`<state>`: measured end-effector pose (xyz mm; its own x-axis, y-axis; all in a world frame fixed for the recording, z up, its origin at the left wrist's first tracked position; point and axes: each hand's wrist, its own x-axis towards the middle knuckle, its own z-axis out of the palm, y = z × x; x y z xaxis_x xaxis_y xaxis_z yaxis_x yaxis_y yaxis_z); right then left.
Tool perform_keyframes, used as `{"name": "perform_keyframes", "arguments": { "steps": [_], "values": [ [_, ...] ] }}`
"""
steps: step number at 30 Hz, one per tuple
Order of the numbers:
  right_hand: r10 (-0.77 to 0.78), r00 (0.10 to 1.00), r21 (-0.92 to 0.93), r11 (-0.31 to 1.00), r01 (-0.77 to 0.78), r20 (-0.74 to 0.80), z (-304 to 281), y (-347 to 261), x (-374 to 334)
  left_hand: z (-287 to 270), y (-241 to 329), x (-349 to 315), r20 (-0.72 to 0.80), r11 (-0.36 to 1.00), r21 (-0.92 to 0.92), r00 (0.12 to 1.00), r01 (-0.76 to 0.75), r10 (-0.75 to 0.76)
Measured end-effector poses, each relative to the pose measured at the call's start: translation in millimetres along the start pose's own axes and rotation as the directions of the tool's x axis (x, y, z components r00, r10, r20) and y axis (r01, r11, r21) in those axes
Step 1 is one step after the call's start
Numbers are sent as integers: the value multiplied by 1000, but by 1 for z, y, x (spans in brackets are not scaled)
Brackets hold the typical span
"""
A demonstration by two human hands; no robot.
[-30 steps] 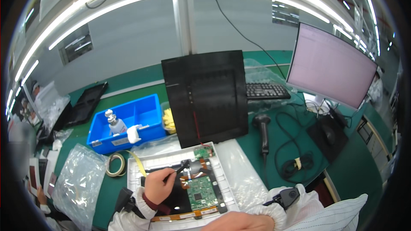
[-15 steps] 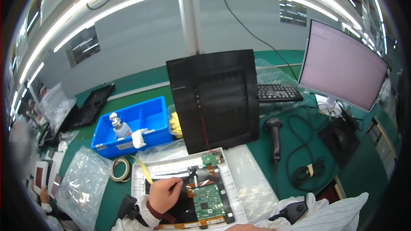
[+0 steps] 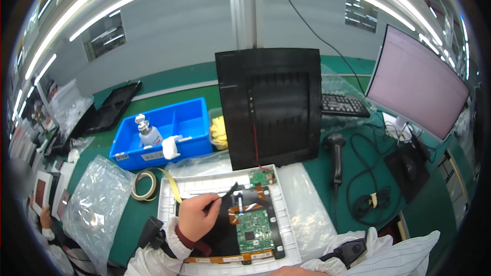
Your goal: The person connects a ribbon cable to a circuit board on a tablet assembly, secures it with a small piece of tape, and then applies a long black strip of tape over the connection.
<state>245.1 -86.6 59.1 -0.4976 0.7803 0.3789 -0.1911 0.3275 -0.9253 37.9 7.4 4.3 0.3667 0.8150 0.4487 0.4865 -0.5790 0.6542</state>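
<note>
My left hand [image 3: 197, 219] is closed, with thumb and fingertips pinching a short black strip [image 3: 228, 192], perhaps tape. The strip points up and to the right above an open device with a white frame [image 3: 285, 220]. Inside the frame lie a black panel [image 3: 222, 237], a green circuit board [image 3: 253, 229] and an orange flex strip [image 3: 217, 259] along the near side. A smaller green board [image 3: 262, 177] sits at the far right corner, with a red wire running to an upright black cover [image 3: 271, 117]. Only a sliver of my right hand [image 3: 285, 272] shows at the lower edge; its fingers are hidden.
Left of the device lie a tape roll [image 3: 144, 186] and a clear plastic bag [image 3: 97, 204]. Behind stands a blue bin [image 3: 192, 122] holding a pump bottle [image 3: 149, 134]. To the right are a barcode scanner [image 3: 335, 161], cables, a mouse [image 3: 407, 168], a keyboard [image 3: 342, 105] and a monitor [image 3: 417, 79].
The black strip has come up from beside the metal part and white-blue cable, still in my left hand. My view has shifted, so the whole bench sits differently in the picture.
</note>
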Motion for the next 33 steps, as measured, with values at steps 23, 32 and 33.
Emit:
{"name": "perform_keyframes", "arguments": {
  "steps": [23, 32, 33],
  "values": [
    [-65, 793, -378, 900, -215, -606, -49, 60, 52, -5, -10, 48, 233, 957, -176, 935, -229, 267],
    [129, 910, -326, 906, -270, -395, -66, 83, 50, -8, -16, 43, 408, 959, -275, 911, 64, 56],
    [131, 910, -325, 906, -271, -393, -65, 83, 51, -8, -18, 41, 388, 959, -283, 917, 16, 99]
  ]
}}
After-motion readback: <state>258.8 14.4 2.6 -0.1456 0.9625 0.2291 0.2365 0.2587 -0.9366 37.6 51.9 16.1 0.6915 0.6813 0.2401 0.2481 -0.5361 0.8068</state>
